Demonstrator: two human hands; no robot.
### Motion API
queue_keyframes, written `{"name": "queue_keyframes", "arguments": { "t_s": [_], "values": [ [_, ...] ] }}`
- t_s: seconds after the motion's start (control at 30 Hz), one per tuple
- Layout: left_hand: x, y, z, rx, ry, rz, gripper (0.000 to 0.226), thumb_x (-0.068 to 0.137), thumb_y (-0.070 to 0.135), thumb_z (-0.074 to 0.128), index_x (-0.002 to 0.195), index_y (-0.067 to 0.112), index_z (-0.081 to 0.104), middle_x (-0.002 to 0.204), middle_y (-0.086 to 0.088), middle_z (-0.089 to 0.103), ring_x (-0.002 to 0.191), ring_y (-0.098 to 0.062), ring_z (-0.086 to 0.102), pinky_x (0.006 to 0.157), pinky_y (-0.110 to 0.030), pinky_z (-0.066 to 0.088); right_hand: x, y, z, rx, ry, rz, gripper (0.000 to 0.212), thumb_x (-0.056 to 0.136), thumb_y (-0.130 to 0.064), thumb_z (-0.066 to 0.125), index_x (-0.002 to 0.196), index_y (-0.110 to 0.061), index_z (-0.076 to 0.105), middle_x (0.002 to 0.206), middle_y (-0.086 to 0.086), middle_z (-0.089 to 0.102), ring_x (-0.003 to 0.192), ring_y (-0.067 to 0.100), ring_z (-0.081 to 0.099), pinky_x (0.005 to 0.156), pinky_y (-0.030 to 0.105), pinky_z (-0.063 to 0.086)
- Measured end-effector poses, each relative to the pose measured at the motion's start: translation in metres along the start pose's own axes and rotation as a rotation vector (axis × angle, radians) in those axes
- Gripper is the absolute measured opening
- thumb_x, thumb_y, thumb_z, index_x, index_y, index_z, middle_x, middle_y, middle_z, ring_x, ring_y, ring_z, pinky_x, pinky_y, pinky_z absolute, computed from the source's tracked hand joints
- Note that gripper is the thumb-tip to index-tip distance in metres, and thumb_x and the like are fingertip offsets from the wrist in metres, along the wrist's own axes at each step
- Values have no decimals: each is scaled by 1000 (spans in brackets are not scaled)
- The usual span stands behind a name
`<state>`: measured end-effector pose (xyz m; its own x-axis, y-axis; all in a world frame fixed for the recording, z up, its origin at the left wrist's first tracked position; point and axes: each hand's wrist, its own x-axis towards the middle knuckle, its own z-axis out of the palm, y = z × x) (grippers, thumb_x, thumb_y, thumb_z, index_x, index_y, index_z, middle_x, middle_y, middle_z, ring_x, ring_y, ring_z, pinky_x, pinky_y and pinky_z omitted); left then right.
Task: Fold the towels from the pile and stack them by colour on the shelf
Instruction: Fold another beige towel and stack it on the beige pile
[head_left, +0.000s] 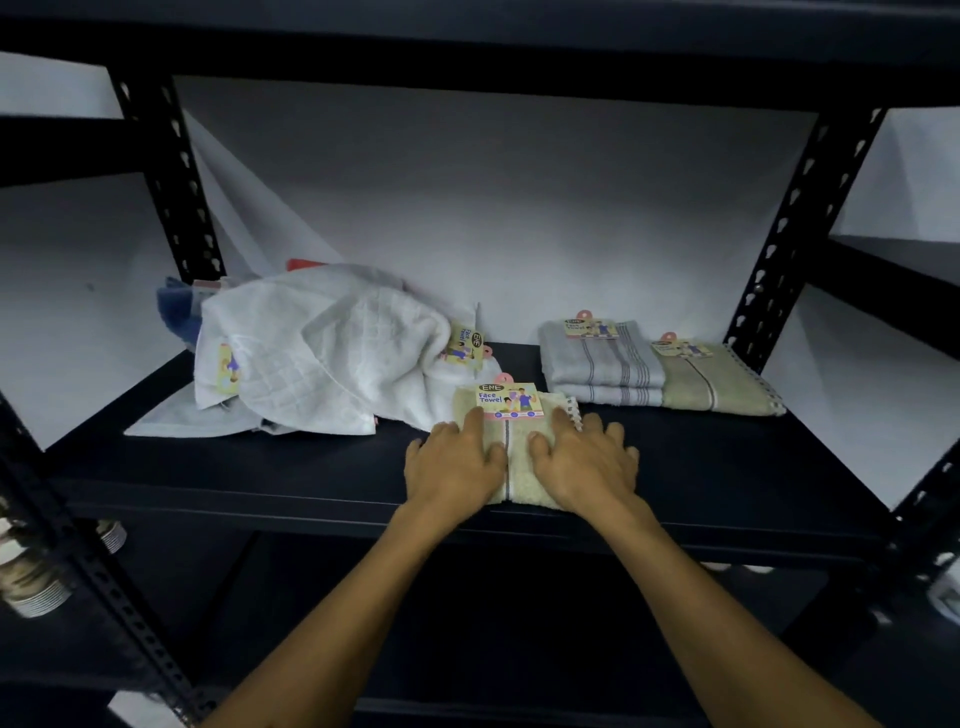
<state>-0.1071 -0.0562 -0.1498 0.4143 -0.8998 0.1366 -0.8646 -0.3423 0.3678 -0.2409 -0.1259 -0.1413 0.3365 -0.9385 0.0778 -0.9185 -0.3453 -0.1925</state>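
Both forearms reach up from the bottom edge onto the dark shelf (260, 467). Left hand (457, 460) and right hand (584, 460) lie flat, fingers spread and fairly straight, pressing on a folded beige towel (517, 462) at the shelf's front edge; neither grips it.

Just behind and left of it sprawls the pile (317, 353) of unfolded white towels, its lower corner touching or nearly touching the beige one. A blue towel (176, 306) and a scrap of red (304, 264) peek out from the back of it. To the right, apart from the hands, sit two folded grey towels (597, 369), stacked, and right against them a folded green towel (717, 387). Black perforated uprights (795, 228) frame the bay, with a pale wall behind. Stacked ribbed cups or lids (36, 587), blurred, show at lower left.

The beige towel is a narrow rectangle with a dark stripe running lengthwise between the hands, a beaded trim at its far right corner, and a "Face Towel" card (508, 400) at its far end.
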Motion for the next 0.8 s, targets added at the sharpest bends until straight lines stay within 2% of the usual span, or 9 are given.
{"name": "queue_keyframes", "arguments": {
  "t_s": [0.07, 0.13, 0.27, 0.37, 0.47, 0.53, 0.63, 0.7, 0.8],
  "values": [
    [0, 8, -6, -45, 29, -35, 50, 95, 42, 43, 141, 22, 38, 122, -6, 61, 118, -30, 48, 92, -43, 39, -3, -6, -7, 20, -41, 45, 58, 97, -54, 31, 144, -20, 36, 136, 17, 42, 119, 35, 43, 85, 42, 39],
    [2, 13, -10, -137, -6, -74, 51, 91, 40, 50, 138, 25, 40, 122, -6, 60, 117, -32, 49, 89, -41, 43, -5, -7, -14, 68, -94, 78, 55, 96, -54, 37, 140, -20, 39, 132, 18, 44, 115, 35, 49, 77, 37, 38],
    [0, 12, -22, -341, -73, -126, 40, 89, 33, 55, 127, 28, 45, 114, -3, 60, 107, -29, 56, 82, -32, 45, -13, 4, -22, 292, -141, 94, 53, 90, -53, 53, 133, -24, 45, 130, 10, 56, 115, 33, 55, 80, 33, 43],
    [-5, 13, -34, -572, -98, -103, 32, 87, 24, 57, 118, 28, 50, 103, 0, 61, 95, -21, 58, 80, -32, 48, -23, 10, -27, 429, -151, 115, 57, 87, -49, 62, 137, -26, 45, 131, 4, 57, 118, 29, 56, 84, 31, 44],
    [-15, 15, -36, -807, -210, -105, 38, 85, 15, 62, 118, 31, 53, 100, 2, 60, 85, -16, 58, 75, -31, 50, -42, 13, -31, 356, -129, 144, 61, 89, -54, 56, 142, -30, 39, 133, 5, 56, 119, 31, 54, 90, 35, 46],
    [-26, 12, -30, -879, -255, -126, 42, 83, 11, 68, 117, 32, 56, 105, 0, 61, 87, -17, 60, 71, -29, 52, -60, 18, -31, 225, -109, 160, 63, 92, -61, 46, 147, -35, 31, 133, 7, 55, 120, 32, 52, 91, 38, 45],
    [-41, 6, -24, -1004, -247, -158, 42, 81, 3, 72, 115, 25, 60, 113, -5, 61, 97, -22, 63, 86, -38, 56, -86, 31, -22, 212, -104, 178, 66, 91, -69, 37, 150, -43, 22, 136, 6, 53, 124, 32, 50, 95, 40, 43],
    [-50, 3, -25, -1080, -283, -153, 45, 81, -1, 72, 118, 21, 61, 113, -6, 62, 98, -22, 64, 88, -38, 56, -99, 37, -11, 540, -118, 152, 62, 92, -61, 48, 148, -48, 25, 140, -1, 52, 125, 24, 52, 98, 35, 43],
    [-61, -2, -26, -1104, -304, -92, 51, 82, -1, 72, 125, 24, 59, 113, 1, 61, 98, -16, 65, 83, -29, 57, -109, 44, 3, 1277, -171, 115, 55, 91, -24, 67, 138, -46, 46, 135, -9, 58, 112, 7, 62, 93, 28, 52]
  ]
}}
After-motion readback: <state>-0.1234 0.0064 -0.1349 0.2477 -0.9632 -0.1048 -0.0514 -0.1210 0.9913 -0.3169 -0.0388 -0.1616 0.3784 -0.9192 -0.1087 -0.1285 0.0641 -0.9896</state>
